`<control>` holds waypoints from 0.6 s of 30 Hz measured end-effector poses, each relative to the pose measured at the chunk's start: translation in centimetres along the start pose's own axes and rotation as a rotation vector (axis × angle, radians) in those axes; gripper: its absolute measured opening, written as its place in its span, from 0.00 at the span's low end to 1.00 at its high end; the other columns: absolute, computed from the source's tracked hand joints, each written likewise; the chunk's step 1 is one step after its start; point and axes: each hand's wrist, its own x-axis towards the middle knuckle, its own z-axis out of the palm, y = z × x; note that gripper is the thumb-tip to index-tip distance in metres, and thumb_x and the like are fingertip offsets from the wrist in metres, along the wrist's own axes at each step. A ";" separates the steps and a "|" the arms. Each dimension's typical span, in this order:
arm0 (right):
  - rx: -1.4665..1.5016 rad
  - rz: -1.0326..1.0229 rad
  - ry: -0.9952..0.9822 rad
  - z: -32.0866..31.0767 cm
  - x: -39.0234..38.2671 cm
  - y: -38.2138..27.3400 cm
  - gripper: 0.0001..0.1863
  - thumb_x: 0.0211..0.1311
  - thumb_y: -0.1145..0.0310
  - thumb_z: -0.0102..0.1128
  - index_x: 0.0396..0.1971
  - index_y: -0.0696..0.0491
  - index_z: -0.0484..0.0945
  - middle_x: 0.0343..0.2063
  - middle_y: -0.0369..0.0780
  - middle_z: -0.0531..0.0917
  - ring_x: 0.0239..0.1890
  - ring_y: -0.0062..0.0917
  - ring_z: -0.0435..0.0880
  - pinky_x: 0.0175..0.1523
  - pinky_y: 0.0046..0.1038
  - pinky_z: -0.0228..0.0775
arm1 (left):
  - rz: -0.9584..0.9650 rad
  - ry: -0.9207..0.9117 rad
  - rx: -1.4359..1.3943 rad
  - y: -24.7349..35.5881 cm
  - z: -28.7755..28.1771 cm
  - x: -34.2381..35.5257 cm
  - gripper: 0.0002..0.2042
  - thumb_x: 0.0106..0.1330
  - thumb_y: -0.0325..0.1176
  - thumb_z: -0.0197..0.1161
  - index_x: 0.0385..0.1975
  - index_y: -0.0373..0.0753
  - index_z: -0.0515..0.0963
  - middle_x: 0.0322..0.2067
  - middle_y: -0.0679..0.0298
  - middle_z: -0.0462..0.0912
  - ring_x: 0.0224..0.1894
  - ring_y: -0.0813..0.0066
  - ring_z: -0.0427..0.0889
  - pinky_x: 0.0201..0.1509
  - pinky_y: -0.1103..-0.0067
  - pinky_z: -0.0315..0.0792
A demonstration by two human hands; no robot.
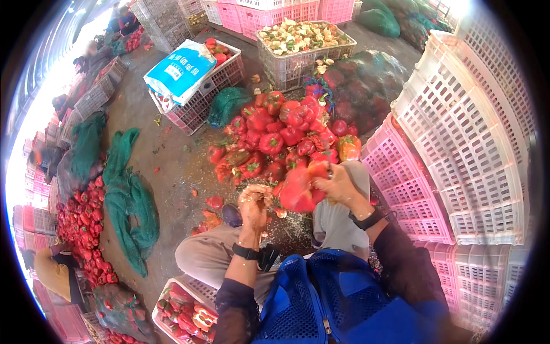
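Observation:
My right hand [339, 184] grips a large red bell pepper [300, 189] above my knees, slightly blurred. Left of it, my left hand [255, 202] is raised with its fingers curled together; wet bits cling to the skin, and whatever it holds, if anything, is hidden. The two hands are apart. Just beyond them a heap of red bell peppers [271, 142] lies on the floor, with one orange-green pepper [349, 148] at its right edge. Below my left hand, red scraps [214, 202] and scattered seeds lie on the ground.
At my left hip stands a crate of peppers [182, 312]. Ahead are a crate of pale trimmings [306, 64] and a crate with a blue bag [179, 71]. Tall pink and white crates [458, 143] wall the right side. Green netting [132, 206] lies left; another person [54, 275] works beyond.

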 end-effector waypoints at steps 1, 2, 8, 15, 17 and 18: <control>0.254 0.197 -0.024 -0.7 -1.0 -1.2 0.06 0.54 0.73 0.58 0.32 0.57 0.74 0.25 0.33 0.79 0.24 0.08 0.73 0.28 0.14 0.65 | 0.020 -0.041 0.050 0.5 -0.7 -0.5 0.10 0.58 0.21 0.50 0.39 0.34 0.75 0.34 0.56 0.79 0.34 0.69 0.79 0.36 0.79 0.75; 0.190 0.107 0.039 -0.8 -1.0 -1.1 0.06 0.54 0.74 0.57 0.33 0.57 0.74 0.25 0.33 0.79 0.24 0.09 0.73 0.28 0.15 0.65 | -0.020 0.067 0.120 0.7 0.9 -0.4 0.11 0.59 0.22 0.51 0.41 0.35 0.73 0.37 0.56 0.79 0.35 0.70 0.79 0.37 0.78 0.75; -0.414 -0.407 0.445 2.2 -0.6 -0.9 0.13 0.50 0.69 0.63 0.32 0.58 0.71 0.21 0.38 0.76 0.23 0.19 0.74 0.31 0.24 0.66 | 0.000 0.444 0.292 -0.2 6.8 -1.3 0.19 0.62 0.29 0.55 0.53 0.38 0.63 0.47 0.60 0.73 0.44 0.70 0.76 0.43 0.75 0.75; -0.390 -0.313 0.511 4.4 -1.4 -0.6 0.14 0.47 0.68 0.64 0.29 0.57 0.69 0.21 0.42 0.76 0.22 0.32 0.75 0.31 0.26 0.67 | 0.516 0.426 1.080 -2.3 10.4 0.3 0.23 0.60 0.30 0.58 0.55 0.35 0.60 0.42 0.63 0.69 0.41 0.80 0.72 0.39 0.83 0.72; -0.305 -0.356 0.493 4.3 -1.7 -0.6 0.14 0.47 0.68 0.64 0.30 0.58 0.69 0.21 0.42 0.76 0.23 0.30 0.76 0.31 0.26 0.67 | 0.329 0.364 0.805 -1.7 10.2 -0.1 0.22 0.58 0.26 0.58 0.52 0.35 0.62 0.38 0.62 0.71 0.35 0.81 0.71 0.37 0.83 0.71; -0.262 -0.377 0.487 4.3 -1.8 -0.6 0.15 0.47 0.68 0.65 0.30 0.58 0.69 0.22 0.42 0.75 0.24 0.29 0.76 0.32 0.26 0.67 | 0.233 0.330 0.669 -1.5 9.9 -0.3 0.21 0.58 0.25 0.58 0.51 0.36 0.63 0.36 0.62 0.71 0.33 0.82 0.71 0.35 0.83 0.71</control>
